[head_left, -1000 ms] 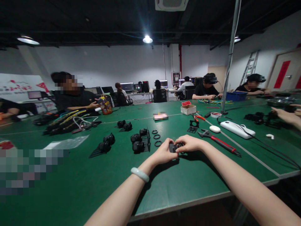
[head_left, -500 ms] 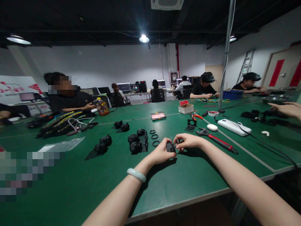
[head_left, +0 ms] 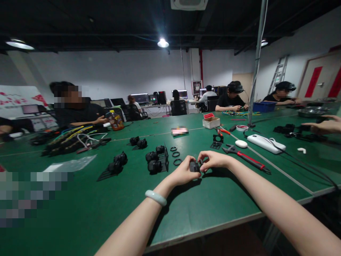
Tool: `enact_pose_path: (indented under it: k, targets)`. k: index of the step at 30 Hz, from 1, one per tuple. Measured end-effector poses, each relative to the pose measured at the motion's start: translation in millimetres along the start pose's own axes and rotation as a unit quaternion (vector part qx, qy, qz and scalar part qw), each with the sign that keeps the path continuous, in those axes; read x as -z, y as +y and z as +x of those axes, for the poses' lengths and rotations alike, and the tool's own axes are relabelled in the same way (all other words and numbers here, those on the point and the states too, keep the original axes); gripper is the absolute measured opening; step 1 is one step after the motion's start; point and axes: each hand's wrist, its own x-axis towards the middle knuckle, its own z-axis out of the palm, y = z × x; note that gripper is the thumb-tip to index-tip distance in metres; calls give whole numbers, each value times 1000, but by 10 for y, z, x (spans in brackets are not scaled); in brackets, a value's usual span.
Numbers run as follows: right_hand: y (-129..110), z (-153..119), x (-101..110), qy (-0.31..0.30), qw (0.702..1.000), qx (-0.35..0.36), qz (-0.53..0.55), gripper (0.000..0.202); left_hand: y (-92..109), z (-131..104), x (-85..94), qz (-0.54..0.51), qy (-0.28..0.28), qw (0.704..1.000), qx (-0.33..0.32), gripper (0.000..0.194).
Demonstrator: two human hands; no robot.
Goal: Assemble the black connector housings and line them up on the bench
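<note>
Two-handed work at a green desk (head_left: 213,209), seen from the head. At the centre of the frame, slightly below the middle, the left hand (head_left: 186,171) has its fingers closed around a black block (head_left: 194,166), thumb on the near side. Just to the right, the right hand (head_left: 211,160) has its fingers bent to a narrow pinch on a small dark piece (head_left: 201,164), which lies close against the block; whether the 2 parts touch cannot be told. A pale bracelet (head_left: 156,198) encircles the left wrist.

Left of the hands lie 3 black rings (head_left: 177,165) in a row, and beside them a black lens assembly (head_left: 155,166). Farther left are 2 similar units, the lower unit (head_left: 114,165) nearer the viewer and the upper unit (head_left: 138,143) beyond it. Right of centre, an adjustable wrench (head_left: 250,160) with a red-and-black handle lies aslant; above it are a black bracket (head_left: 217,141) and a white oval object (head_left: 241,144). At the right edge, a co-worker's hand (head_left: 323,126) reaches in over dark parts (head_left: 287,131).
</note>
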Motion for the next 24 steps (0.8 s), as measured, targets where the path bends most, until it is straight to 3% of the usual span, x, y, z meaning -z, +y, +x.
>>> enact_pose_path:
  k: [16, 24]
  targets:
    - [-125, 13, -64, 22, 995, 25, -95, 45, -22, 12, -16, -18, 9, 1000, -5, 44]
    - [-45, 47, -19, 37, 992, 45, -111, 46, 22, 31, -3, -25, -3, 1000, -4, 43]
